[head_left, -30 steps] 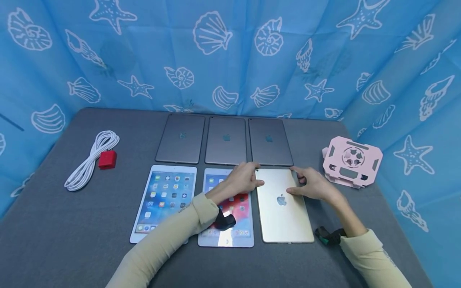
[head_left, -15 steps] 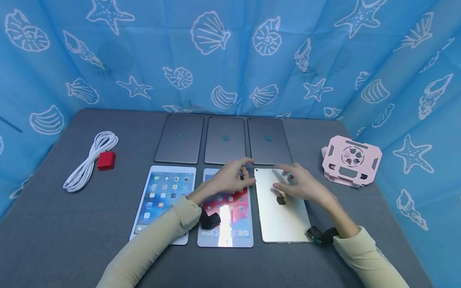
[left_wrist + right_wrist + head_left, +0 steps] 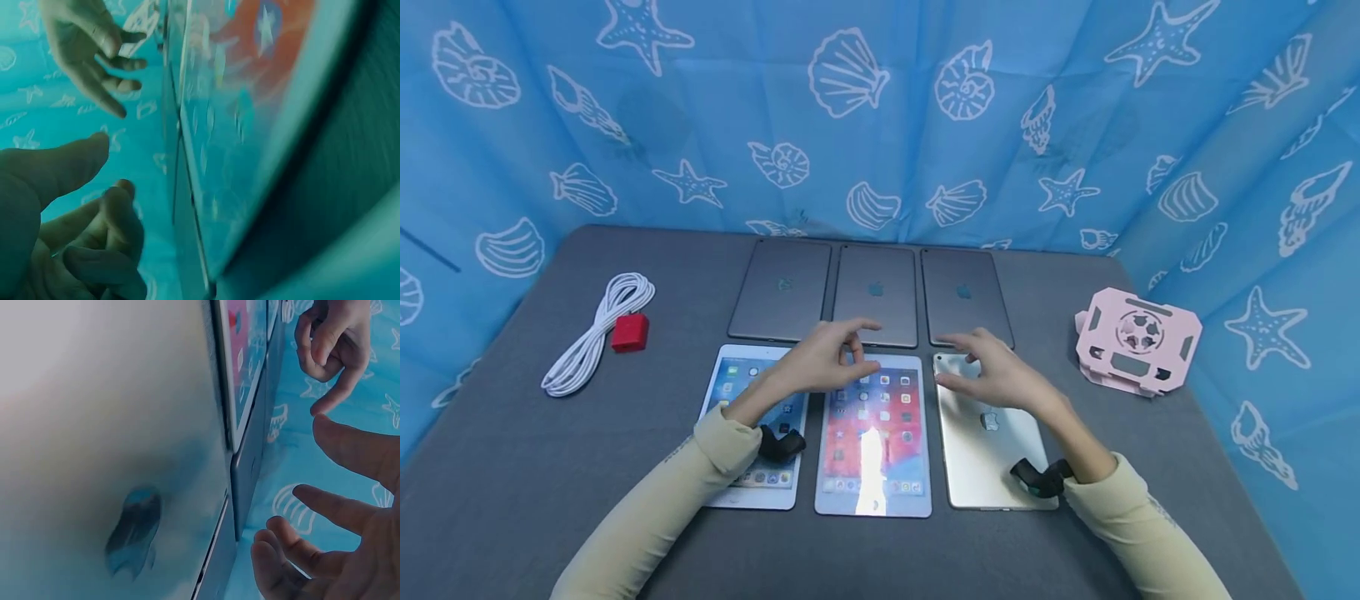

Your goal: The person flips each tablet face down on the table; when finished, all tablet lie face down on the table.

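Observation:
Both hands hover over the front row of tablets and hold nothing. My left hand [image 3: 820,358], thumb and forefinger apart, is above the gap between the left white tablet [image 3: 771,498] and the middle white tablet [image 3: 891,450]; both of these have lit screens facing up. Over the upper part of a gold tablet [image 3: 973,467], lying back up with an apple logo, is my right hand [image 3: 1007,379]. Its thumb and fingers are spread, as the right wrist view also shows beside the gold back [image 3: 125,437]. In the left wrist view the left fingers [image 3: 119,219] are loosely bent.
Behind lie three dark grey tablets, left [image 3: 778,287], middle [image 3: 877,296] and right [image 3: 966,296], backs up. A coiled white cable [image 3: 591,337] and a red block [image 3: 629,332] sit at left, a pink stand [image 3: 1138,342] at right. A blue curtain [image 3: 715,100] encloses the table.
Both hands have let go of the gold tablet's upper edge and risen. The left hand has moved left across the middle tablet; the right hand has moved left over the gold one.

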Motion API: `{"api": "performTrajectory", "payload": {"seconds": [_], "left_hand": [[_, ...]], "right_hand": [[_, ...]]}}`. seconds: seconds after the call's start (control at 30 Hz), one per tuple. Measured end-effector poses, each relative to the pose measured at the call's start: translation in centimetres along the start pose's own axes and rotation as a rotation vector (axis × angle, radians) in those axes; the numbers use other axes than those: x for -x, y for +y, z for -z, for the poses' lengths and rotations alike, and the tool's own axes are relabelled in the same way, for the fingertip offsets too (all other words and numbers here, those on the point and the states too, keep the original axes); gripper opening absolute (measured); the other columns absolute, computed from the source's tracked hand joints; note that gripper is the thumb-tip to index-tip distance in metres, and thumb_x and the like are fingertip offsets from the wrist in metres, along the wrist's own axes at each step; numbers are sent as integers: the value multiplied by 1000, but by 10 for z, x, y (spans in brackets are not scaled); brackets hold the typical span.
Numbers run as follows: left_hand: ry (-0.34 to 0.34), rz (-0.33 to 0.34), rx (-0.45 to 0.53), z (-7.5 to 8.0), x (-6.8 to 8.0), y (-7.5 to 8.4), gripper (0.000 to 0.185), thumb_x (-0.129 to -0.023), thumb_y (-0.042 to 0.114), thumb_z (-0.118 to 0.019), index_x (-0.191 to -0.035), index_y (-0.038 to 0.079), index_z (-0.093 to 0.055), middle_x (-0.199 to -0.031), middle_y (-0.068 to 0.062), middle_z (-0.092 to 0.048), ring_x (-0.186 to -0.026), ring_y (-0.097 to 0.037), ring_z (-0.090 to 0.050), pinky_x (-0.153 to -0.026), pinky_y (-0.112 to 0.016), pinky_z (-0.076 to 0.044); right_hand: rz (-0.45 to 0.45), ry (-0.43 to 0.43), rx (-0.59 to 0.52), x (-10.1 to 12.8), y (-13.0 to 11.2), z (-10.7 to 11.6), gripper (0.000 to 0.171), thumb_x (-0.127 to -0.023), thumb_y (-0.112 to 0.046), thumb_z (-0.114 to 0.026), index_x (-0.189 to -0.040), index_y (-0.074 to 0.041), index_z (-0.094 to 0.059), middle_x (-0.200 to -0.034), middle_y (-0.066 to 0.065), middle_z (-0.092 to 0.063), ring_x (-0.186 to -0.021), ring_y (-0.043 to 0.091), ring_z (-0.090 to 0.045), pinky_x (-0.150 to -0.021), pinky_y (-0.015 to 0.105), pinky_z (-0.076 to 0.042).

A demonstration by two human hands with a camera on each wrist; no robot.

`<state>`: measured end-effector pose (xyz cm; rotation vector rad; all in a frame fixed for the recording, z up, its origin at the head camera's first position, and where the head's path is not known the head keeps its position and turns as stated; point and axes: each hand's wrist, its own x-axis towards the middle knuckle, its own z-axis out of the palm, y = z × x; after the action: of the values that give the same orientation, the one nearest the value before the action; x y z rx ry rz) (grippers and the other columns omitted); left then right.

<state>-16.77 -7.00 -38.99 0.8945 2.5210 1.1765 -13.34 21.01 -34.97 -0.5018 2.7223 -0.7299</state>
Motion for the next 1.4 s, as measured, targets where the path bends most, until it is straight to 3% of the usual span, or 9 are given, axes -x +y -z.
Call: {"api": "performTrajectory", "payload": {"seconds": [0.2,0.47,0.57,0.67,0.83,0.93,1.03,1.2,1.4], "left_hand": [[-35,51,-47,17,17,-10,65,-92,23,-77,-147,1,-51,-87,-5,-62,-51,-9,-45,-51,-22,-40],[-106,147,-171,23,29,-20,81,-84,34,-84,-149,2,-49,-95,-8,-61,-56,-10,-41,-54,-22,-34],[-113,159,-224,21,31,-23,86,-81,40,-86,-149,1,-49,-98,-7,-62,-66,-12,-44,-60,-24,-35],[-121,164,-252,19,31,-24,92,-77,44,-88,-150,4,-49,-97,-6,-60,-72,-13,-44,-64,-25,-35],[-104,185,-288,14,29,-22,93,-73,46,-91,-149,7,-53,-92,-3,-57,-72,-13,-43,-64,-25,-34],[-70,211,-314,11,29,-19,88,-72,44,-92,-145,8,-58,-89,-2,-57,-71,-13,-43,-64,-25,-33],[-43,232,-334,8,29,-16,84,-72,43,-92,-142,8,-61,-86,-2,-57,-68,-13,-42,-62,-25,-32],[-28,240,-343,6,28,-13,82,-71,40,-93,-139,6,-63,-86,-3,-58,-68,-14,-42,-63,-25,-32],[-27,231,-338,7,28,-13,80,-71,37,-94,-139,6,-64,-89,-2,-59,-71,-14,-44,-65,-26,-33]], "right_hand": [[-26,-41,-16,-11,-10,-8,66,-96,-28,-71,-152,-3,-46,-136,29,-55,-122,45,-59,-93,55,-55],[-64,-169,36,-26,-18,-23,75,-94,-32,-74,-153,3,-42,-134,26,-62,-116,34,-62,-94,45,-55],[-85,-194,82,-30,-20,-28,79,-95,-34,-73,-154,5,-38,-145,30,-54,-133,40,-55,-107,51,-49],[-111,-191,126,-31,-22,-32,78,-96,-34,-72,-154,6,-38,-156,32,-41,-149,47,-35,-118,59,-35],[-127,-186,129,-33,-24,-33,75,-96,-31,-72,-153,6,-40,-159,31,-38,-154,48,-25,-121,60,-30],[-101,-183,113,-35,-23,-32,72,-95,-28,-74,-150,9,-43,-148,30,-51,-145,45,-42,-115,56,-41],[-82,-194,50,-38,-20,-30,68,-94,-22,-75,-147,11,-46,-126,27,-62,-117,35,-60,-99,47,-53],[-114,-244,-145,-44,-15,-24,65,-92,-10,-74,-146,13,-46,-91,10,-48,-85,20,-47,-74,30,-41],[-133,-270,-309,-46,-13,-21,74,-93,-7,-72,-152,15,-33,-80,3,-34,-75,16,-37,-66,26,-33]]}}
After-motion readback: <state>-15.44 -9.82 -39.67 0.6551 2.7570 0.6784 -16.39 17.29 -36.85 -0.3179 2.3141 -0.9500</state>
